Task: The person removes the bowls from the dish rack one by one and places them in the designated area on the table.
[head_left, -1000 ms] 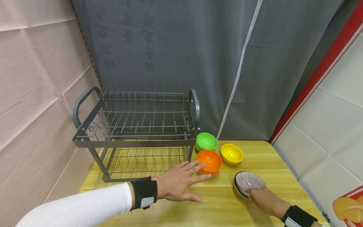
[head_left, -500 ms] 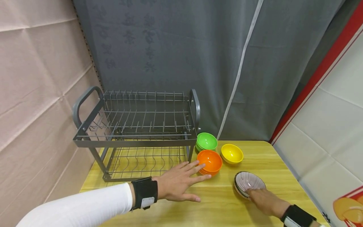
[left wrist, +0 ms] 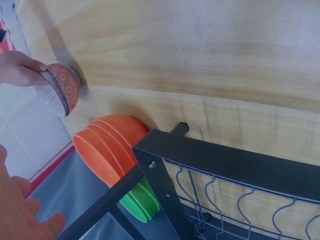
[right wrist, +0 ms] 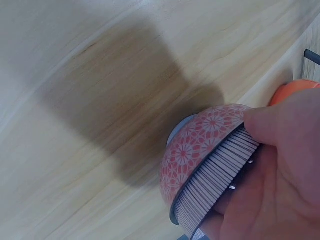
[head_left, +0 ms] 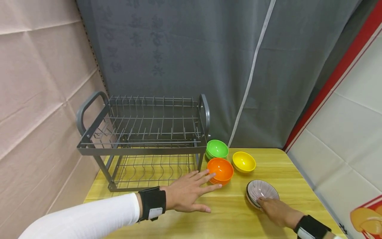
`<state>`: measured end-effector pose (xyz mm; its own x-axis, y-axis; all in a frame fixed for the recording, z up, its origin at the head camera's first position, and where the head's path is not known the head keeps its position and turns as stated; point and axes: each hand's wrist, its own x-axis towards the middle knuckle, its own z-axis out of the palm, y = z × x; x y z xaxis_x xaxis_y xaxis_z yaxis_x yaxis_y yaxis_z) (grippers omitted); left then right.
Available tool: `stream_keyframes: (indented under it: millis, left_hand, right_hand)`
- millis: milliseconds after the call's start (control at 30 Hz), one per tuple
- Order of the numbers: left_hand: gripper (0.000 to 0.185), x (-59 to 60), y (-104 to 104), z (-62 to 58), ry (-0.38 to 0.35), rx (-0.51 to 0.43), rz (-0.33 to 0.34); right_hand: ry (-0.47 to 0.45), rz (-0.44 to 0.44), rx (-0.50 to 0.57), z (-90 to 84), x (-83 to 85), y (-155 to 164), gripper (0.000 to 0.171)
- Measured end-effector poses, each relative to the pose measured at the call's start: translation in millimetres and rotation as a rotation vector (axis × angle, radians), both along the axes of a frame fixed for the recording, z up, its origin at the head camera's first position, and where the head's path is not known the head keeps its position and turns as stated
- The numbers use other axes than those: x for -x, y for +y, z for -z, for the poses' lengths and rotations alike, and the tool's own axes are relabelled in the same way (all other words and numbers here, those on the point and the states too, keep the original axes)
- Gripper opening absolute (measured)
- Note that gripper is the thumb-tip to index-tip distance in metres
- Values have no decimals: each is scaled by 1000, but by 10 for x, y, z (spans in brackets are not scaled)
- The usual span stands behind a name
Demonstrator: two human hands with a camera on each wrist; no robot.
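My right hand [head_left: 276, 210] is at a small stack of two bowls on the right of the table. Its fingers reach inside the upper striped bowl [head_left: 262, 189] and its thumb lies at the rim, pinching the bowl's wall. Beneath sits a bowl with a pink flower pattern [right wrist: 187, 152], seen from the side in the right wrist view. My left hand [head_left: 191, 192] hovers with spread, straight fingers in front of the dish rack [head_left: 143, 151], holding nothing. In the head view its fingertips overlap a stack of orange bowls [head_left: 222, 167]; whether they touch is unclear.
Behind the orange stack stand green bowls [head_left: 218, 148], close to the rack's right leg. A yellow bowl [head_left: 244, 162] is to their right. A grey curtain [head_left: 179, 49] hangs behind the table [head_left: 286, 169], and a white panel [head_left: 343, 132] borders its right side.
The right hand and the striped bowl have shifted very slightly left and away from me, and more of the right thumb shows. My left hand stays in place.
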<state>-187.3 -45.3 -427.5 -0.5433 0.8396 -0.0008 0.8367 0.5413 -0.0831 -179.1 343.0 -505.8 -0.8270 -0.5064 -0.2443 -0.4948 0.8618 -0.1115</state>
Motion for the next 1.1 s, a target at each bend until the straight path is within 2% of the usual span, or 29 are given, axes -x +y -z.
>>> stream_keyframes:
  millis: [133,700,1100]
  left_hand:
    - [75,-1,-13,-2,-5,-10,-3]
    - [75,-12,-31,11,-17,-12,-17]
    - [75,-19,-27,14,8,3,-18]
  right_hand:
    - [-21,6,13,-4,7,-3,40]
    - [35,-39,9,45,6,27,40]
    - [36,-14,62,44,-4,100,57]
